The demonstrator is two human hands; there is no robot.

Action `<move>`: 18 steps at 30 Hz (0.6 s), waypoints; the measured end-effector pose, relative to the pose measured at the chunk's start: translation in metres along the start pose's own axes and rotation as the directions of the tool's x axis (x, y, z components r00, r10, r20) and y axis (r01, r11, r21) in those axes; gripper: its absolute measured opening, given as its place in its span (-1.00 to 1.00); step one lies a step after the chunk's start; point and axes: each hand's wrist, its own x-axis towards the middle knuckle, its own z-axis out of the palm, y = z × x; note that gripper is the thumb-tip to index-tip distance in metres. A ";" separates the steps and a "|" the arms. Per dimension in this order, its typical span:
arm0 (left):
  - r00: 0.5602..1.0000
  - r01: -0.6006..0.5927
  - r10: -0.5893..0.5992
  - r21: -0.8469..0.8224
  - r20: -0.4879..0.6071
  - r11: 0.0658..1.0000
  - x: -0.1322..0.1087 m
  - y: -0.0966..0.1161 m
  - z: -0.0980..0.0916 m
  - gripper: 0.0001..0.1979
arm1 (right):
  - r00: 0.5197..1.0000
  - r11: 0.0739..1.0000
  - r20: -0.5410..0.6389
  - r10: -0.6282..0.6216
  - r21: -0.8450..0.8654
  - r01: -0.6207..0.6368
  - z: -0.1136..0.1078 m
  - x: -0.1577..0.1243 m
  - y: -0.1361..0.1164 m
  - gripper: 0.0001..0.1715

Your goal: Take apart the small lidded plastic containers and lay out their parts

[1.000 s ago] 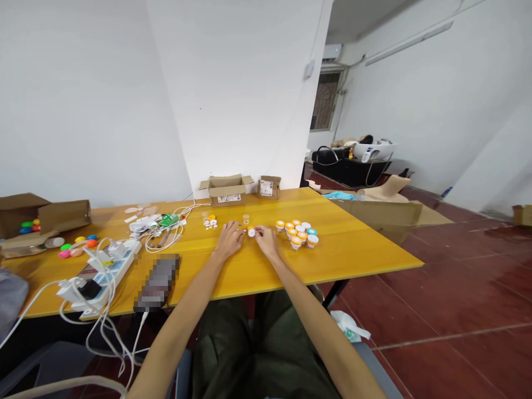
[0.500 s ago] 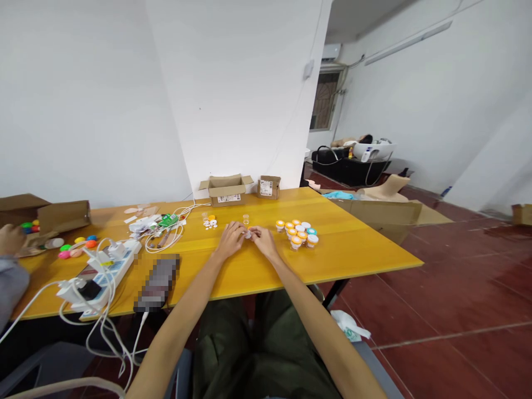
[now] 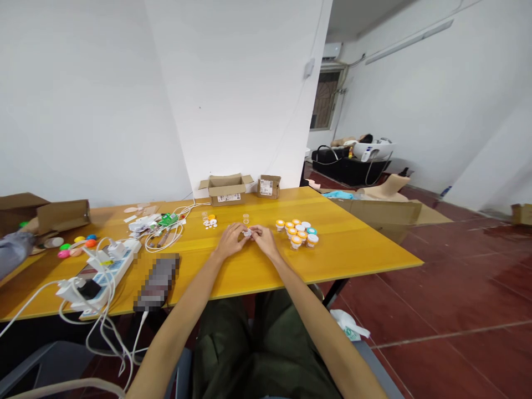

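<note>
My left hand (image 3: 233, 239) and my right hand (image 3: 263, 239) meet over the table, fingers curled round a small clear jar (image 3: 247, 233). White and a trace of orange show on this piece, but fingertips hide most of it. To the right stand several small clear jars (image 3: 302, 236) with orange, white and blue lids, grouped close together. Beyond my hands is a single clear jar (image 3: 246, 219) without a lid. Left of that lie small white discs (image 3: 210, 224) beside an orange lid (image 3: 212, 217) and another clear jar (image 3: 204, 216).
Two cardboard boxes, an open one (image 3: 226, 191) and a smaller one (image 3: 269, 187), stand against the wall. At left are a power strip (image 3: 108, 280) with tangled cables, a phone (image 3: 157, 282), coloured balls (image 3: 77, 246), and a co-worker's sleeve (image 3: 15, 252) by another box (image 3: 63, 216).
My hands stay at the same spot, with the left fingers shifted slightly around the piece. At far left, the co-worker's arm has moved forward toward the box.
</note>
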 end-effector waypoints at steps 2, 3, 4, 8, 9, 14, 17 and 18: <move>1.000 -0.001 0.001 -0.017 0.007 1.000 0.000 -0.001 0.001 -0.85 | 1.000 1.000 -0.007 0.011 0.013 -0.011 0.000 0.000 -0.001 -0.90; 1.000 0.003 -0.003 -0.023 0.012 1.000 0.000 -0.001 0.001 -0.85 | 1.000 1.000 -0.009 0.015 0.018 -0.015 0.000 0.000 -0.002 -0.90; 1.000 0.009 -0.008 -0.028 0.017 1.000 -0.001 -0.002 0.002 -0.85 | 1.000 1.000 -0.009 0.018 0.022 -0.017 0.000 0.000 -0.002 -0.89; 1.000 0.021 -0.020 -0.046 0.012 0.999 0.000 -0.004 0.004 -0.88 | 1.000 1.000 0.009 0.018 0.025 -0.018 -0.001 -0.001 -0.003 -0.86; 1.000 0.020 -0.020 -0.050 0.005 0.999 0.000 -0.004 0.004 -0.88 | 1.000 0.999 0.014 0.018 0.030 -0.018 -0.001 -0.002 -0.004 -0.86; 0.999 0.028 -0.029 -0.076 -0.017 0.997 0.001 -0.001 0.002 -0.87 | 0.999 0.998 0.041 0.027 0.048 -0.029 -0.002 -0.001 -0.004 -0.83; 1.000 0.026 -0.027 -0.085 -0.015 0.996 0.001 0.001 0.000 -0.83 | 0.998 0.999 0.056 0.030 0.040 -0.033 -0.002 0.000 -0.004 -0.78; 1.000 0.025 -0.026 -0.086 -0.014 0.996 0.001 0.001 0.000 -0.82 | 0.998 0.998 0.060 0.033 0.045 -0.036 -0.003 0.001 -0.004 -0.77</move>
